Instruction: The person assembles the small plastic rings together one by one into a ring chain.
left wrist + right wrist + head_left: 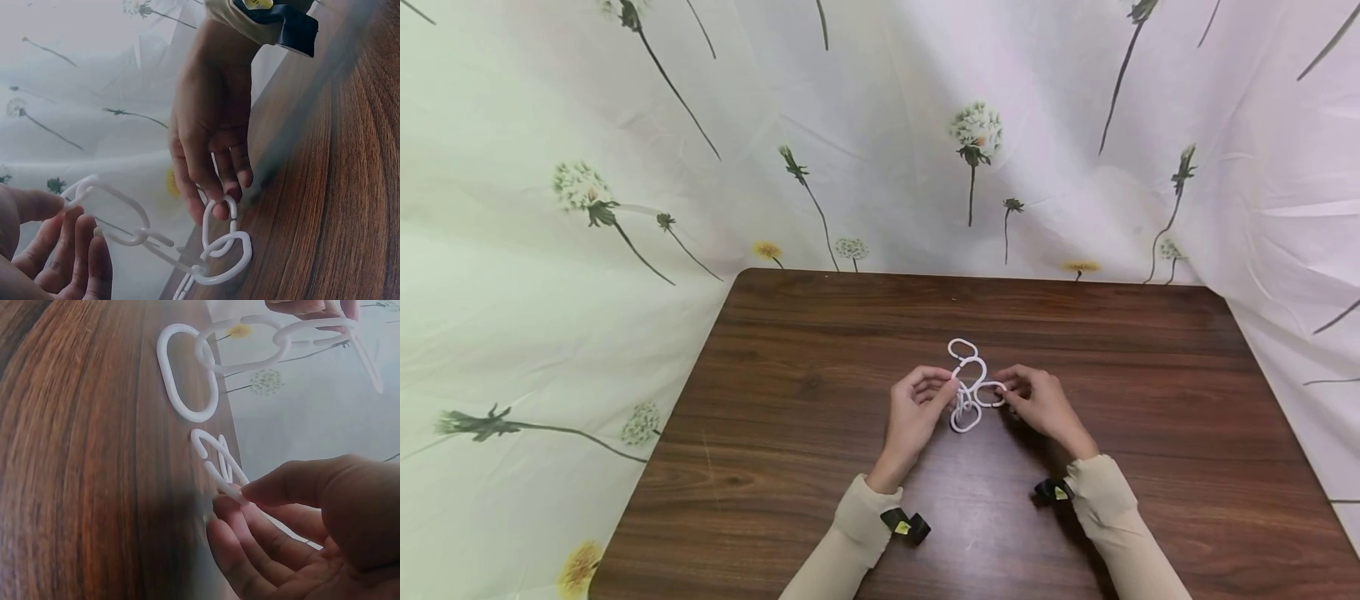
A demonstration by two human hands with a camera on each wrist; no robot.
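Observation:
White plastic chain links (972, 361), oval and hooked into one another, hang between my two hands over the table. My left hand (917, 412) pinches one link between thumb and fingertips; that link (125, 199) shows in the left wrist view. Opposite it, my right hand (1041, 404) pinches another link (217, 469) by its end, and a small gap shows in this link's side. In the right wrist view a further oval link (164, 356) hangs from the chain near the wood. Fingers hide part of the held links.
The brown wood-grain table (775, 417) lies under both hands. A pale cloth (880, 150) printed with dandelions hangs behind and beside it. Small black devices with yellow marks sit at the left wrist (906, 527) and right wrist (1051, 492).

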